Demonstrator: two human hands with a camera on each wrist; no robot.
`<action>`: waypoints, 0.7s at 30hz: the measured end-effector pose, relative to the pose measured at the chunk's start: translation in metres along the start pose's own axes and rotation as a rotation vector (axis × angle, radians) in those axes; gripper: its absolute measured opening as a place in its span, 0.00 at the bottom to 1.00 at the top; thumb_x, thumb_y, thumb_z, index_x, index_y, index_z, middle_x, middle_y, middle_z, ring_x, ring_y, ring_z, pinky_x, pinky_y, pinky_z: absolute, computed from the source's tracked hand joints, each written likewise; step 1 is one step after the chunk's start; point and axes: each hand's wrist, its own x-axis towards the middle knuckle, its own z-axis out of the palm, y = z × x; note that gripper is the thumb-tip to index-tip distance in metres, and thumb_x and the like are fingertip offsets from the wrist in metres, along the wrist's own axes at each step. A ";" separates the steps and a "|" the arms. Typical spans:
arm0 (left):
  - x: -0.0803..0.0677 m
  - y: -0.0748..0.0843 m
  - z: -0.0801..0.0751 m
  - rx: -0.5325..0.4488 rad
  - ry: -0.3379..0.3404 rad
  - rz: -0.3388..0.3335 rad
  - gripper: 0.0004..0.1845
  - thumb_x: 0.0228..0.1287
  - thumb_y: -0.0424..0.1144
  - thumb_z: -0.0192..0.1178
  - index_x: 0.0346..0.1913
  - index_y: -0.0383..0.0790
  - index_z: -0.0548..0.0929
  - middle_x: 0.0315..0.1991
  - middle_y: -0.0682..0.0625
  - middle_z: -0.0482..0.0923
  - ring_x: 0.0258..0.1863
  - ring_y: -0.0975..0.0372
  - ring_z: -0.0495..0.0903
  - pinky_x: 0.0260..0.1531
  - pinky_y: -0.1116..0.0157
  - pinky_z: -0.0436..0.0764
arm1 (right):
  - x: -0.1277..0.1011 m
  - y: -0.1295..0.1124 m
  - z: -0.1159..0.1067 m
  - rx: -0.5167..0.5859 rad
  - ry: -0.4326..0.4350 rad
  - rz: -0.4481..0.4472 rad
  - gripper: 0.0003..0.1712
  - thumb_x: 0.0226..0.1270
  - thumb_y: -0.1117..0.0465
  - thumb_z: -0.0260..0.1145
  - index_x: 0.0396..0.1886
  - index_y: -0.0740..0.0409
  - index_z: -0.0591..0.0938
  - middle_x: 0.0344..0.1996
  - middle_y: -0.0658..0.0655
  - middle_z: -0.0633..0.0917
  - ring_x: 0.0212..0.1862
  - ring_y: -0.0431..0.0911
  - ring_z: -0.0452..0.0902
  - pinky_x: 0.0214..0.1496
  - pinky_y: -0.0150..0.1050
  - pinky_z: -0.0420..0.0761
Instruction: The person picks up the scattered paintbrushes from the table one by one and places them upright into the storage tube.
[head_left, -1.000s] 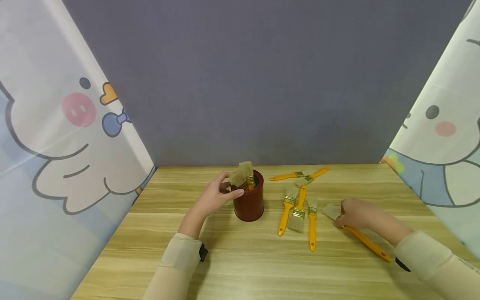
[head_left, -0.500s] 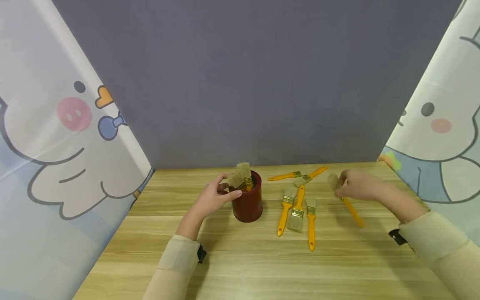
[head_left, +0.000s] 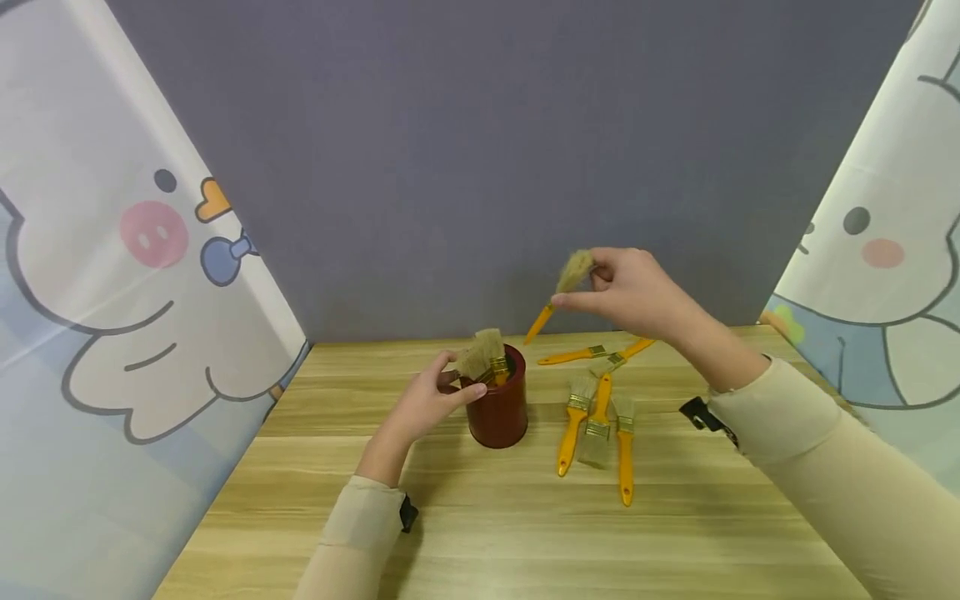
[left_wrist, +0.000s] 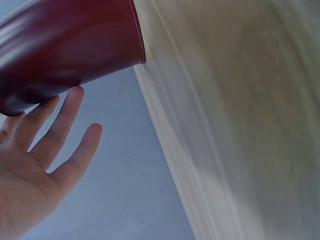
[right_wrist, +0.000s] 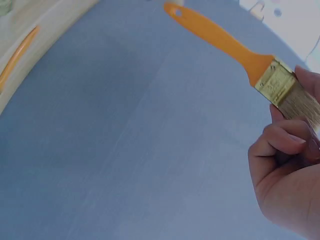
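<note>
Both hands are busy over the wooden bench (head_left: pixel 480 533). With my right hand (head_left: pixel 637 293) raised in the air above the far side of the bench, I pinch a paintbrush (head_left: pixel 558 290) by its bristle end, thumb and curled fingers closed around the bristles and the brass ferrule. Its orange handle slants down and to the left, and its tip hangs above and a little to the right of the dark red cup (head_left: pixel 498 407), not touching it. In the right wrist view the same paintbrush (right_wrist: pixel 235 52) runs from my fingers (right_wrist: pixel 282 137) up across the grey backdrop (right_wrist: pixel 125 150).

My left hand (head_left: pixel 431 398) rests against the left side of the cup near its rim, thumb and fingers laid on the outside wall. In the left wrist view my fingers (left_wrist: pixel 55 132) are straight and spread, with the fingertips touching the cup (left_wrist: pixel 65 47). Inside the cup two brushes (head_left: pixel 483 354) stand bristles up.

To the right of the cup three loose brushes (head_left: pixel 596 425) lie close together on the bench, bristles pointing away from me. Farther back two more brushes (head_left: pixel 600 352) lie near the backdrop. Curtains printed with cartoon figures (head_left: pixel 112 275) hang at both sides.
</note>
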 end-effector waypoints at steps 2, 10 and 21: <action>0.001 0.000 0.001 -0.009 -0.007 0.005 0.38 0.64 0.62 0.74 0.73 0.60 0.72 0.67 0.45 0.83 0.66 0.50 0.84 0.63 0.44 0.83 | 0.005 -0.012 0.010 0.004 -0.006 -0.034 0.24 0.71 0.41 0.75 0.39 0.55 0.77 0.18 0.48 0.60 0.22 0.45 0.57 0.32 0.41 0.66; 0.002 0.002 0.001 -0.039 -0.034 0.014 0.36 0.67 0.60 0.73 0.74 0.62 0.71 0.67 0.46 0.83 0.66 0.50 0.84 0.63 0.42 0.83 | 0.028 -0.035 0.054 -0.102 -0.139 -0.062 0.19 0.70 0.43 0.76 0.42 0.52 0.82 0.16 0.49 0.71 0.19 0.44 0.64 0.27 0.38 0.68; 0.000 -0.001 0.000 -0.051 -0.040 0.028 0.35 0.67 0.59 0.73 0.72 0.60 0.72 0.62 0.47 0.86 0.62 0.53 0.86 0.61 0.46 0.85 | 0.046 -0.029 0.119 -0.348 -0.273 -0.039 0.39 0.71 0.41 0.73 0.72 0.59 0.78 0.40 0.53 0.89 0.29 0.42 0.80 0.31 0.37 0.80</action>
